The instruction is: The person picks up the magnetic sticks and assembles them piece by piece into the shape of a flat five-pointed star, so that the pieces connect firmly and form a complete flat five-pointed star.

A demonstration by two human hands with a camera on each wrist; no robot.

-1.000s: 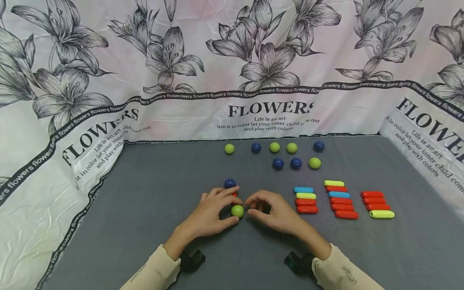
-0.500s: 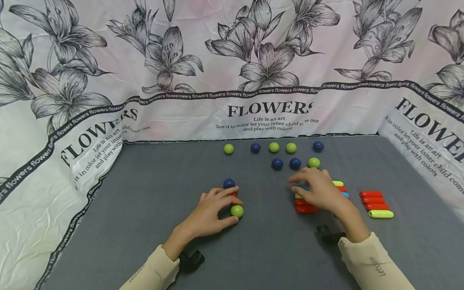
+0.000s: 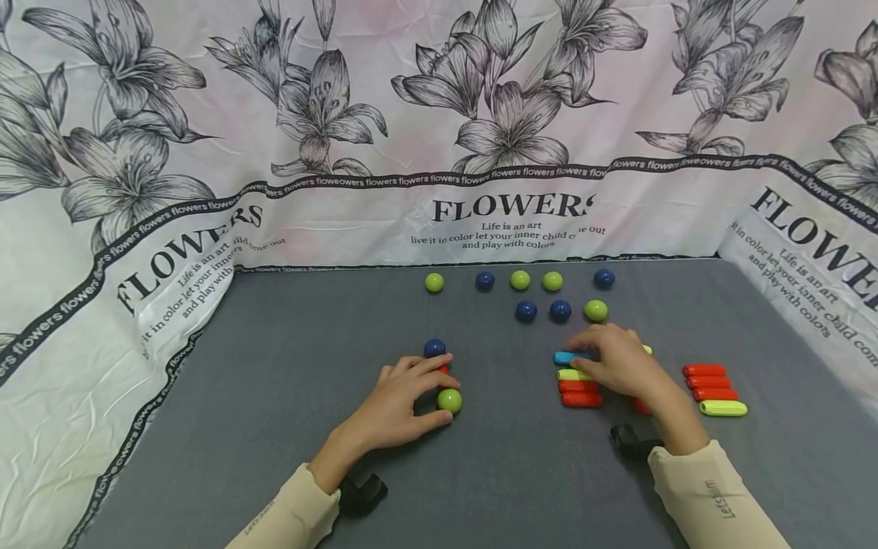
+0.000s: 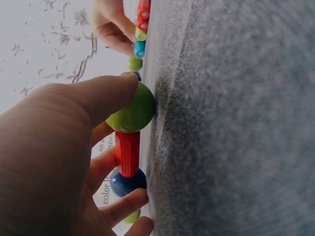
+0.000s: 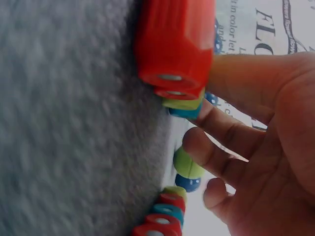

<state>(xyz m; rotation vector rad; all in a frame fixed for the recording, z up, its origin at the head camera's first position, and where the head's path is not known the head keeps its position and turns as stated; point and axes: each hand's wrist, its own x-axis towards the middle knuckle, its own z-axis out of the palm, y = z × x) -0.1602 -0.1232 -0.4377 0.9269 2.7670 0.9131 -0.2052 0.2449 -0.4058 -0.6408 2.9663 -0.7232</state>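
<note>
At left, a glossy green ball [image 3: 449, 401] is clasped by the left hand [image 3: 401, 400]; a red plastic stick [image 4: 128, 154] and a glossy dark-blue ball [image 3: 434, 348] are aligned beyond. At right, a light-blue plastic stick [image 3: 566, 357] is pinched by the right hand [image 3: 623, 361].

Tally: 5 green balls [image 3: 449, 401], 5 dark blue balls [image 3: 526, 311]. Left group: 1 light blue rod [image 3: 564, 357], 1 yellow rod [image 3: 569, 375], 2 red rods [image 3: 580, 399]; right group: 3 red rods [image 3: 706, 382], 1 yellow rod [image 3: 723, 409]; between balls: 1 single red rod [image 4: 128, 153]; middle group [image 3: 642, 406] partly hidden, count uncertain. 1 left hand [image 3: 401, 400], 1 right hand [image 3: 620, 362]
</note>
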